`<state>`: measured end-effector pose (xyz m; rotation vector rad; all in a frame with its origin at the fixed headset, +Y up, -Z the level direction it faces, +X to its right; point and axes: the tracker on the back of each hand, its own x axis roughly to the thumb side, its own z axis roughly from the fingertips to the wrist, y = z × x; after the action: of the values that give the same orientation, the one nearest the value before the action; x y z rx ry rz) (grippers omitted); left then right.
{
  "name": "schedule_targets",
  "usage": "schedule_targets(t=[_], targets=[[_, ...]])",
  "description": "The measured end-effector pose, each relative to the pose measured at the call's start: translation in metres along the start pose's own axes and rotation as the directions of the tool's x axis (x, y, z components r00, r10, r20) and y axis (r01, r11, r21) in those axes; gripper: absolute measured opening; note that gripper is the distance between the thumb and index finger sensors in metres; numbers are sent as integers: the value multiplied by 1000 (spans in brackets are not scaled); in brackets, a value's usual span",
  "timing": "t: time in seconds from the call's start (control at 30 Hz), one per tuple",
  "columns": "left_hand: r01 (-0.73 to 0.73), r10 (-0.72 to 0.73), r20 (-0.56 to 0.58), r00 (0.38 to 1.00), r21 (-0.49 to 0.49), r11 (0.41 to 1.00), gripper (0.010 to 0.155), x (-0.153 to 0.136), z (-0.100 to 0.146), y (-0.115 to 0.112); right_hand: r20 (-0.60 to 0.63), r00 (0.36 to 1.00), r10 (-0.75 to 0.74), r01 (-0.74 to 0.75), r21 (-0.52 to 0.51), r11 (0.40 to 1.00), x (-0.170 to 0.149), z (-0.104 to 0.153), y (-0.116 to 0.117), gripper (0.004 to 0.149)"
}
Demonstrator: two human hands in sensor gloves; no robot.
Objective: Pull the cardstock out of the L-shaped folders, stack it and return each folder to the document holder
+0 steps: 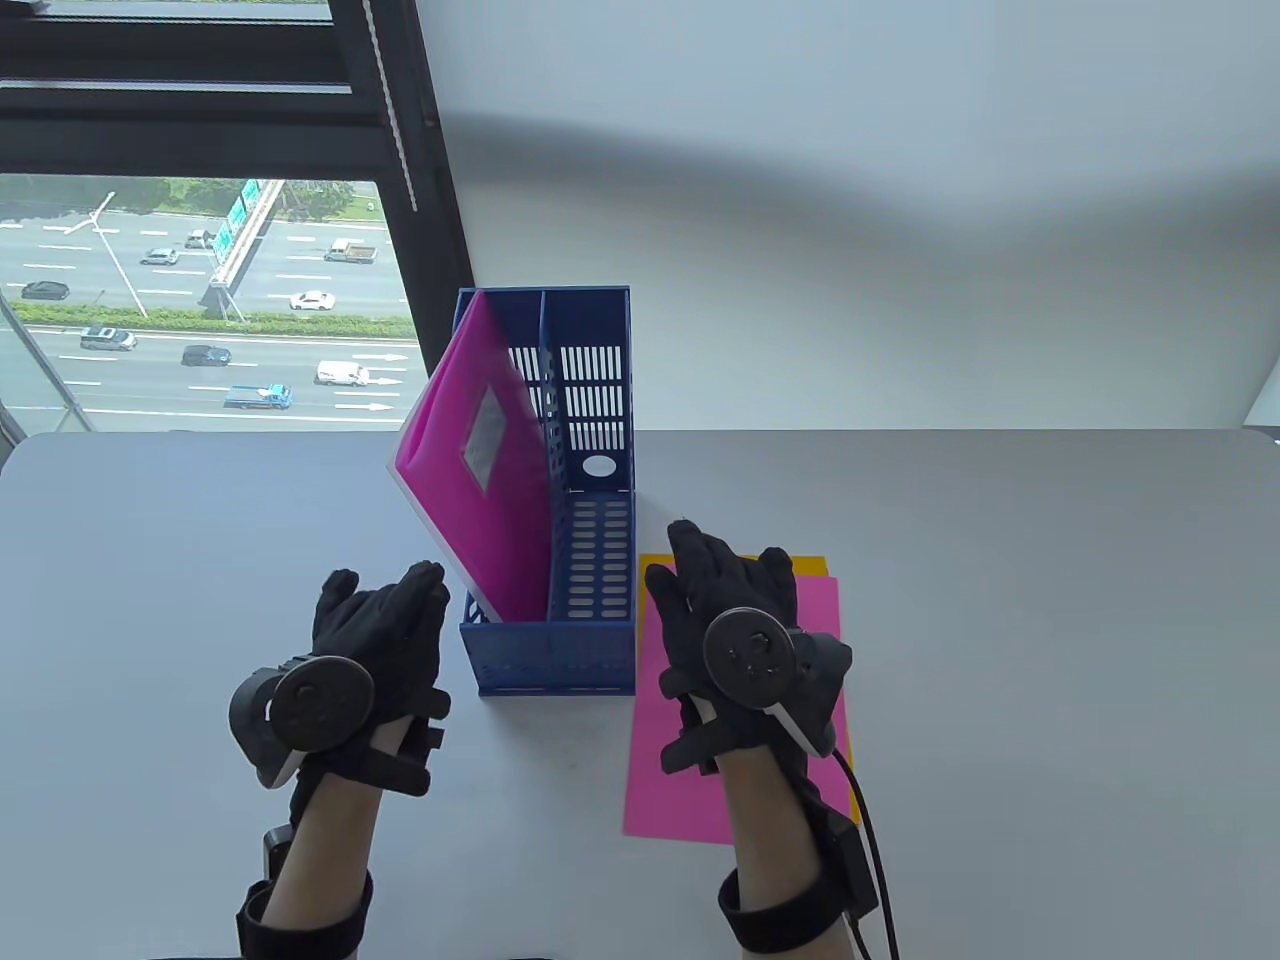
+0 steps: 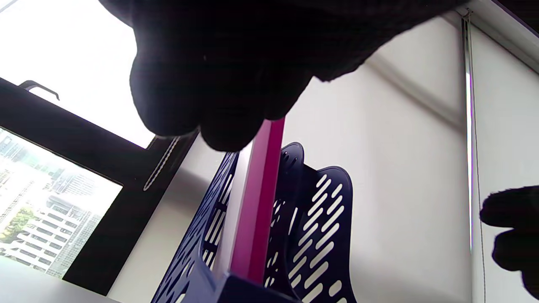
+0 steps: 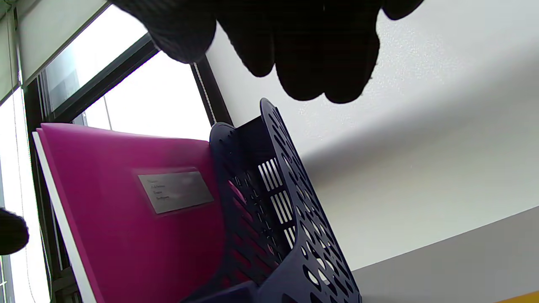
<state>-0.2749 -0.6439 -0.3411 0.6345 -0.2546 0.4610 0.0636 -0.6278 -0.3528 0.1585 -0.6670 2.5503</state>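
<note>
A blue slotted document holder point(image 1: 590, 560) stands mid-table with a magenta L-shaped folder point(image 1: 480, 480) leaning left out of its left compartment; the folder carries a grey label. The folder point(image 3: 139, 210) and holder point(image 3: 286, 219) also fill the right wrist view. A pink cardstock sheet point(image 1: 740, 720) lies on an orange sheet point(image 1: 810, 566) right of the holder. My left hand point(image 1: 385, 610) hovers left of the holder's front corner, fingers straight, holding nothing. My right hand point(image 1: 725, 590) lies flat over the pink cardstock, fingers extended. In the left wrist view the folder's edge point(image 2: 259, 202) rises from the holder point(image 2: 320, 235).
The grey table point(image 1: 1050, 650) runs wide to the right and left of the holder. A window with a dark frame point(image 1: 420, 200) stands behind the table's left half; a white wall point(image 1: 850, 250) is behind the rest.
</note>
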Motion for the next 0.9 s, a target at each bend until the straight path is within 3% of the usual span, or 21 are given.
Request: schedule_targets(t=[0.17, 0.33, 0.43, 0.57, 0.67, 0.9], targets=[[122, -121, 39, 992, -37, 992, 46, -10, 2, -6, -7, 994, 108, -109, -73, 991, -5, 4, 14, 71], [150, -148, 23, 989, -86, 985, 44, -23, 5, -17, -11, 982, 188, -188, -64, 980, -10, 7, 35, 75], [158, -158, 8, 987, -133, 978, 48, -31, 7, -24, -15, 977, 215, -215, -17, 977, -15, 8, 49, 76], [132, -153, -42, 987, -312, 941, 72, -42, 8, -38, -47, 972, 232, -224, 138, 965, -25, 9, 69, 81], [99, -135, -72, 988, -369, 924, 80, -46, 10, -45, -65, 967, 245, -225, 230, 947, -30, 11, 81, 82], [64, -110, -98, 989, -387, 920, 80, -55, 14, -56, -87, 969, 232, -205, 239, 949, -38, 10, 82, 81]])
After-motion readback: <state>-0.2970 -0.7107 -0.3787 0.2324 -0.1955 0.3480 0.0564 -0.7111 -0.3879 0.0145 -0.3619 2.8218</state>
